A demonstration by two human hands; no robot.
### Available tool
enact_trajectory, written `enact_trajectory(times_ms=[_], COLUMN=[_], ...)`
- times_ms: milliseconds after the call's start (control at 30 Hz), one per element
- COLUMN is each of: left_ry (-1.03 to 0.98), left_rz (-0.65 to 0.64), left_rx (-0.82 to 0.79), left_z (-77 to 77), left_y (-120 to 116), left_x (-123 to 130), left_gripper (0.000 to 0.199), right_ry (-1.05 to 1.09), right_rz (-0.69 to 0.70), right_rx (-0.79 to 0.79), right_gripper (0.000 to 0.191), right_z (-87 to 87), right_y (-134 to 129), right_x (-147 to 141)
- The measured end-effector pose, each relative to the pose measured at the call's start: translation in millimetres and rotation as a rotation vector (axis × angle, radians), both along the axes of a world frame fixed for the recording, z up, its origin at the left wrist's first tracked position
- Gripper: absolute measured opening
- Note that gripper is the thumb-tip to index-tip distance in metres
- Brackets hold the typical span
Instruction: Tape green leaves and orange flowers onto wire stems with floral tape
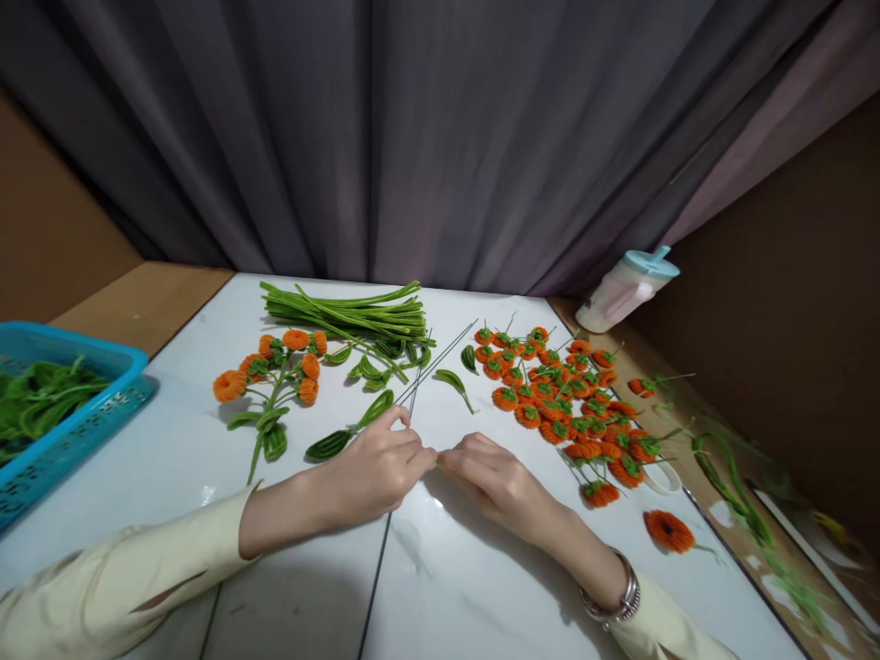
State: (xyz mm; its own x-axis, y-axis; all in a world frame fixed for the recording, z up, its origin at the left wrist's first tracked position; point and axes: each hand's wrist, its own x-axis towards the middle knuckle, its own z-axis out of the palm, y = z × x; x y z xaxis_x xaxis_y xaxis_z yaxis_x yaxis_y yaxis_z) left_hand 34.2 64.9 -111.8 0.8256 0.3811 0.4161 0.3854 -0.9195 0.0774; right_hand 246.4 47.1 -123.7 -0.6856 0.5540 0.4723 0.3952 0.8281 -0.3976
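My left hand is closed in a pinch over the middle of the white table, thumb and forefinger pressed together. Its fingertips meet those of my right hand, also pinched. Whatever lies between them is too small or hidden to make out. Just behind my left hand are two looped green fuzzy-wire leaves, a dark one and a lighter one; whether they are attached to what I pinch, I cannot tell. Thin dark wires lie crossed beyond my fingers. A single curved green leaf rests between the hands and the back.
A bundle of green fuzzy stems lies at the back. An orange flower spray is on the left, beside a blue basket of green leaves. Many orange flower heads cover the right. A lidded cup stands back right.
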Motion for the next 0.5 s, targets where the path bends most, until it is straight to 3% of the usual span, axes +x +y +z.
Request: enact_trajectory(times_ms=[133, 333, 400, 500], left_ry=[-0.015, -0.016, 0.015, 0.062], left_rz=[0.022, 0.044, 0.028, 0.042], left_rx=[-0.182, -0.749, -0.776, -0.574], left_z=[1.0, 9.1, 11.1, 11.3], left_y=[1.4, 8.1, 9.1, 6.0], left_x=[-0.4, 0.9, 0.8, 0.9], left_gripper=[0.025, 0.034, 0.036, 0.027], right_ry=[-0.087, -0.095, -0.100, -0.099], right_rz=[0.046, 0.073, 0.072, 0.049], right_rx=[0.161, 0.250, 0.236, 0.205], right_gripper=[0.022, 0.024, 0.023, 0.021], right_z=[3.5, 3.5, 2.6, 2.0], right_y=[0.1, -1.6, -2.9, -4.7], right_x=[-1.4, 0.7, 0.5, -1.3])
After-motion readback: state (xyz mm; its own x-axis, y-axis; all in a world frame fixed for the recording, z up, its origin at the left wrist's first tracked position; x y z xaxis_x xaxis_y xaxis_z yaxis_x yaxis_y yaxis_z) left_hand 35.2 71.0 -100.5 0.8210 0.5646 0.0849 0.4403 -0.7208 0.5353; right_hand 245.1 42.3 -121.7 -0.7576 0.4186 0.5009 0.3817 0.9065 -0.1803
